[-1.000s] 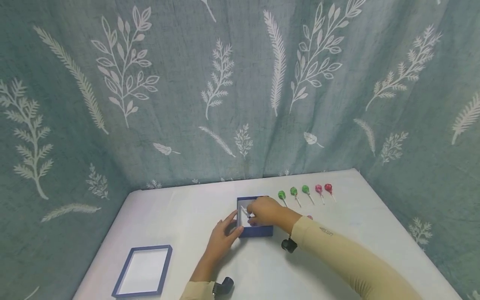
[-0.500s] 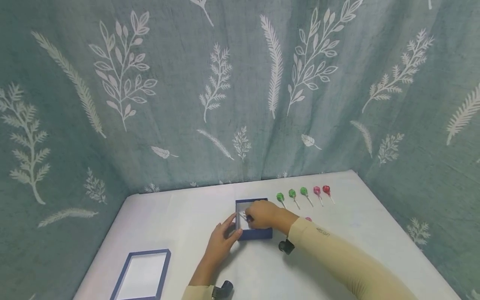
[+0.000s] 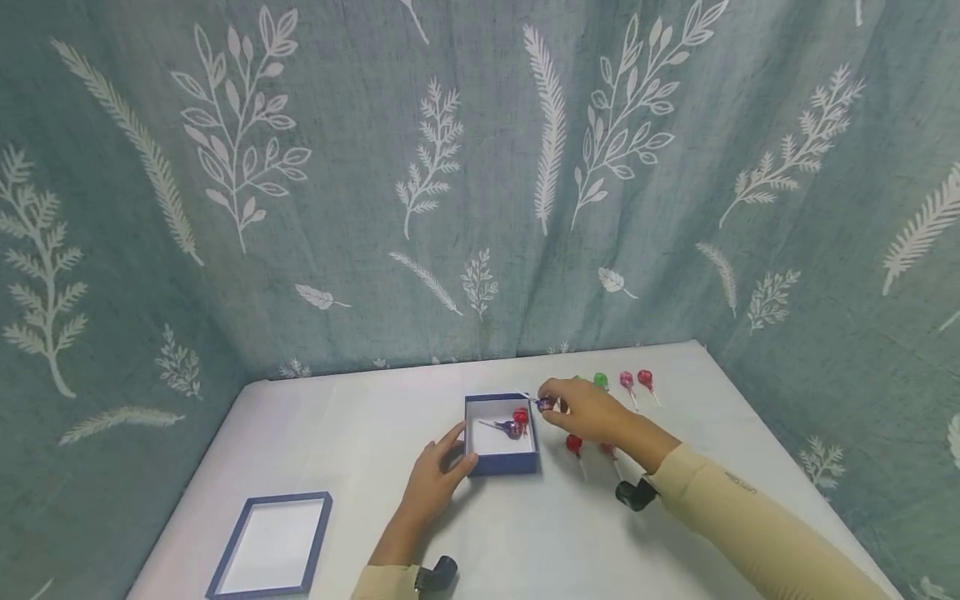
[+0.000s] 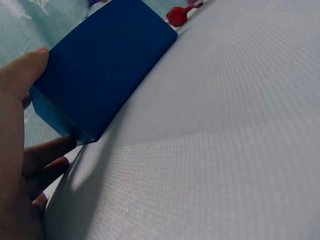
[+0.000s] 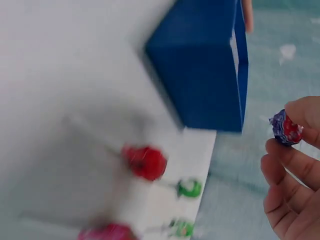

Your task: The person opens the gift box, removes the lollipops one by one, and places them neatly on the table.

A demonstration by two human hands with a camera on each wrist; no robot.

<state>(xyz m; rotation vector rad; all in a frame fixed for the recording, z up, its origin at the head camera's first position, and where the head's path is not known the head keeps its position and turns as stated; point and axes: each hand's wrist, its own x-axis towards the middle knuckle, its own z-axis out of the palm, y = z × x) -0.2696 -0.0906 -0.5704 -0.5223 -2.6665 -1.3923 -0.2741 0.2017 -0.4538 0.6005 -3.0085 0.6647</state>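
My left hand [image 3: 430,485] rests against the left side of a small blue box [image 3: 504,464], thumb at its near corner and fingers extended along the side. Inside the open-topped box lie a purple lollipop [image 3: 512,429] and a red lollipop [image 3: 521,414]. Just beyond the box's right edge, my right hand [image 3: 592,411] pinches a second purple lollipop [image 3: 545,404] between thumb and fingertips. Its white stick points left, over the box's far right corner. The right wrist view shows its purple and red wrapper [image 5: 286,130] at the fingertips.
A blue-rimmed lid [image 3: 320,542] lies at the front left. Right of the box are a red lollipop [image 3: 573,443] and a pink one [image 3: 607,450], partly behind the right hand. Farther back lie green [image 3: 601,380], pink [image 3: 626,379] and red [image 3: 645,378] lollipops. A patterned curtain [image 3: 337,250] surrounds the table.
My right hand has come out of the box and moved right, holding a purple lollipop, which uncovers the lollipops inside. My left hand has stayed against the box.
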